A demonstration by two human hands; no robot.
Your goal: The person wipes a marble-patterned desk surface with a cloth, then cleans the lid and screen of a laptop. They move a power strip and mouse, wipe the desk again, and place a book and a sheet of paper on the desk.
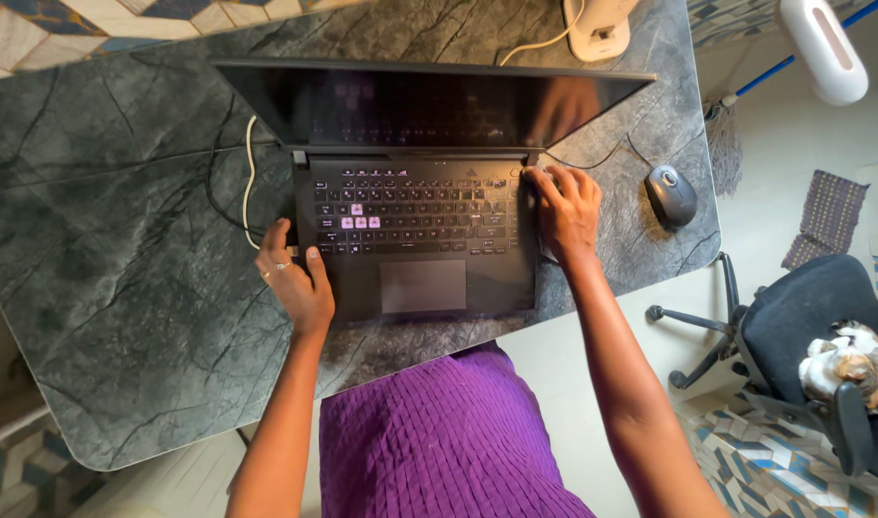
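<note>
A black laptop [425, 288] lies open on a dark marble-patterned table [103, 288], its screen dark and a few keys lit pale purple. My left hand [295, 278] grips the laptop's left edge, thumb on the palm rest, with rings on two fingers. My right hand [566, 206] holds the right edge, fingertips up at the back right corner of the keyboard near the hinge.
A grey mouse [671, 194] sits right of the laptop. Black and white cables [249, 182] run behind its left side. A white device [597, 29] stands at the table's back edge. An office chair [813, 336] with a cat [847, 363] on it stands at the right.
</note>
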